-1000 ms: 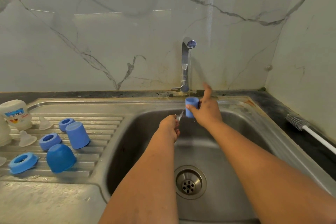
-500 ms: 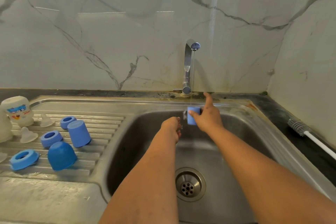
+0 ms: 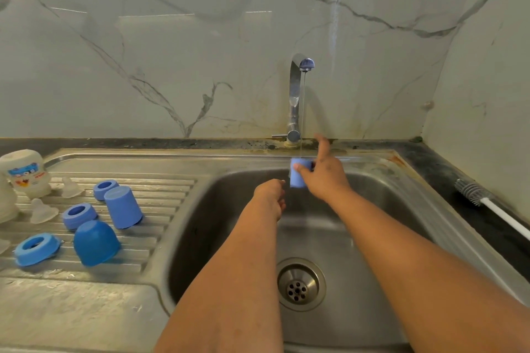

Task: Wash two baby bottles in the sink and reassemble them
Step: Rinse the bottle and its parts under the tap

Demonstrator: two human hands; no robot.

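My right hand (image 3: 327, 178) pinches a small blue cap (image 3: 298, 173) under a thin stream of water from the tap (image 3: 295, 94), with the index finger pointing up. My left hand (image 3: 271, 196) hangs curled just left of the cap, over the steel sink (image 3: 358, 238); I cannot tell whether it holds anything. On the drainboard (image 3: 160, 209) at left lie two blue caps (image 3: 122, 206) (image 3: 96, 242), three blue collar rings (image 3: 79, 213) (image 3: 36, 248) (image 3: 103, 188), clear teats (image 3: 43, 210) (image 3: 70, 186) and an upturned white bottle (image 3: 25, 173).
A bottle brush (image 3: 473, 192) with a white handle lies on the dark counter at right. The drain (image 3: 299, 284) sits at the sink's middle. The marble wall rises close behind the tap. A second pale bottle (image 3: 5, 203) is cut off at the far left edge.
The blue cap has dropped slightly in my right hand and stays under the stream. My left hand has stayed beside it. The view has tilted a little.
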